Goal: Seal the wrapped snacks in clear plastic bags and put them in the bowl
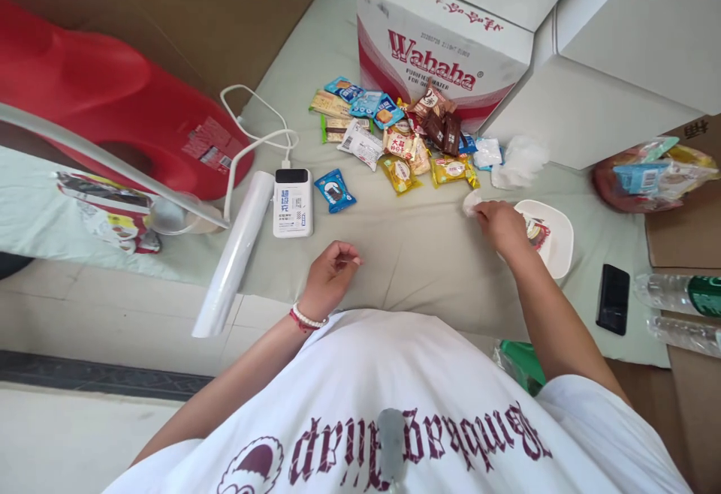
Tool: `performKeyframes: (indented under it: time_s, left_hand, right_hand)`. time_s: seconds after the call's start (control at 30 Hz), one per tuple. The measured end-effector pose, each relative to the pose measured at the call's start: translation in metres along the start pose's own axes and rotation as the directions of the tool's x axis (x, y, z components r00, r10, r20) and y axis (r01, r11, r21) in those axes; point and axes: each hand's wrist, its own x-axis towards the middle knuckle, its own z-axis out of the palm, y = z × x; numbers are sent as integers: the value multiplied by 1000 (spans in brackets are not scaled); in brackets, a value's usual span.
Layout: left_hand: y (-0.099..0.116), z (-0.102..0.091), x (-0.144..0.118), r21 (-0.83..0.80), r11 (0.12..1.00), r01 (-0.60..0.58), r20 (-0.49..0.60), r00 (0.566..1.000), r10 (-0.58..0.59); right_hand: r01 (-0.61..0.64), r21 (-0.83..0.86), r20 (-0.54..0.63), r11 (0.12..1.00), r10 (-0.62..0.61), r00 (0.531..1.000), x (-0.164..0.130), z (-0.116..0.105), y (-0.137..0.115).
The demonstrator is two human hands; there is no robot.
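My right hand (503, 230) is closed on a small crumpled white tissue (472, 203), pinched at the fingertips just above the cloth. Beside and partly behind that hand is a white square dish (562, 235) with a printed snack packet (538, 234) in it. My left hand (332, 278) hovers over the near edge of the cloth, its fingers curled in with nothing visible in them. Farther back lies a pile of wrapped snacks (401, 143) in blue, yellow, white and brown packets. A single blue snack packet (336, 191) lies apart on the left.
A white power bank (293, 205) with a cable and a clear plastic roll (233, 257) lie left. A red jug (113, 96) stands beyond. Behind the snacks is a Wahaha carton (439, 51); crumpled white tissue (519, 161) lies near it. A phone (613, 299) and bottles (670, 293) lie right.
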Motion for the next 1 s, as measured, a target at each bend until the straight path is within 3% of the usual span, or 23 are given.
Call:
performKeyframes:
  time_s: [0.07,0.17,0.3,0.4,0.53,0.63,0.7,0.77,0.83,0.9,1.0]
  left_hand:
    - [7,13,6,34,994,-100,45,994,98]
    - [17,45,22,31,983,-180,135,975,175]
    - [22,85,45,-62,963,-263,255,928,270]
    - [17,93,55,-214,970,-114,323,929,180]
    - [7,79,59,-400,910,106,314,949,28]
    - [6,68,59,-512,833,212,301,952,-58]
    - [7,64,58,-532,812,240,306,949,-79]
    - [8,62,58,-481,857,183,274,960,-52]
    - [10,62,57,-374,924,81,238,971,12]
    - [13,63,56,-285,958,-12,233,969,81]
    - [17,62,53,-238,967,-95,263,952,158]
  right_hand:
    - [-68,305,50,950,55,997,-9,2,-14]
    - [-207,719,214,663,72,974,-31,15,-50]
    - [-315,878,336,361,5,942,-55,36,-92]
    - [-356,919,362,168,-1,932,-61,41,-95]
    - [-413,909,411,56,37,911,-63,36,-70]
    - [-445,891,445,91,25,895,-63,35,-50]
    - [-407,881,400,242,80,913,-61,34,-44]
    - [-275,836,202,474,199,959,-60,32,-47]
    - [-103,730,-73,676,228,971,-60,28,-57]
    - [60,618,-209,784,91,974,-60,25,-71]
    - [262,526,-137,809,-223,965,-57,33,-91]
